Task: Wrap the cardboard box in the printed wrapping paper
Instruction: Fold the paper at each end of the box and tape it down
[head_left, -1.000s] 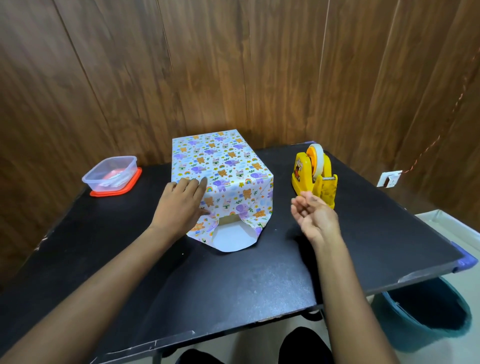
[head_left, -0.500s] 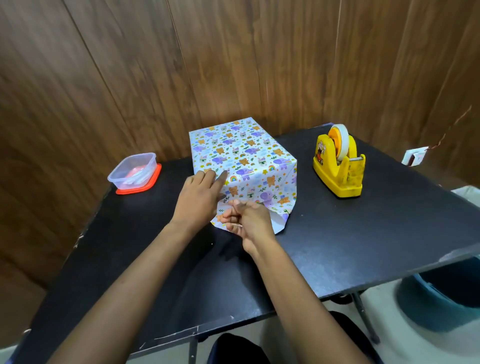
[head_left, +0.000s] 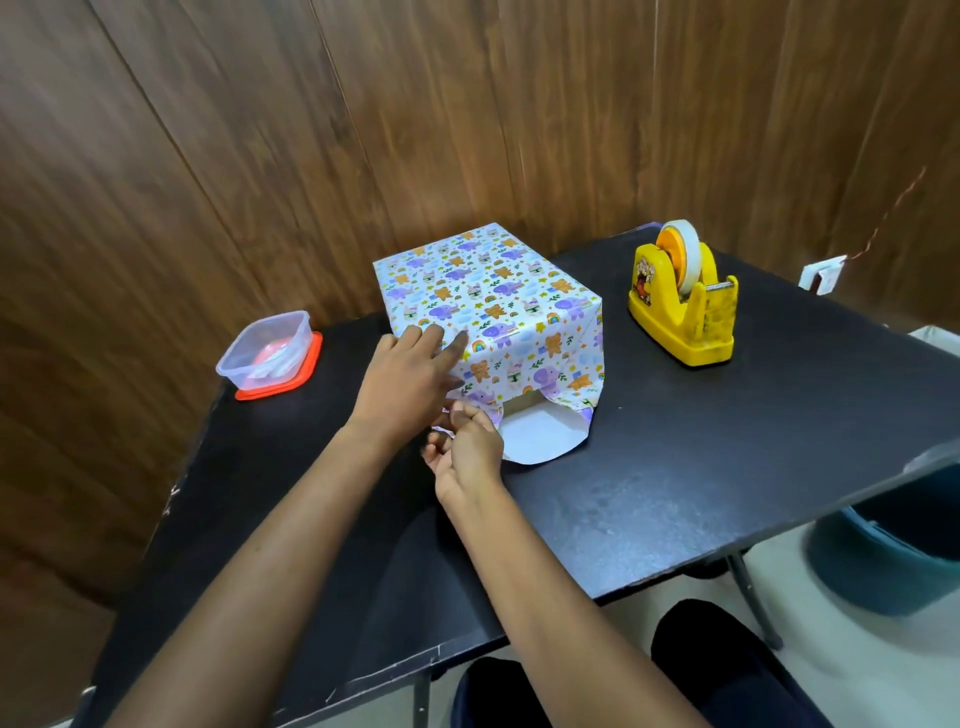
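Note:
The cardboard box (head_left: 488, 291) stands on the black table (head_left: 675, 457), covered in white wrapping paper printed with purple elephants and orange bears. At its near end the paper hangs open, and a white bottom flap (head_left: 540, 436) lies flat on the table. My left hand (head_left: 410, 379) rests flat on the box's near left top edge, fingers spread over the paper. My right hand (head_left: 467, 452) sits just below it, its fingertips pinching the left side flap of the paper at the box's near corner.
A yellow tape dispenser (head_left: 683, 301) with a white roll stands right of the box. A clear plastic tub on an orange lid (head_left: 270, 353) sits at the table's left edge. A teal bin (head_left: 893, 561) is on the floor at right. Wood panelling backs the table.
My right hand came from beside the tape dispenser to the box's near left corner and took hold of the side flap. My left hand stayed on the box.

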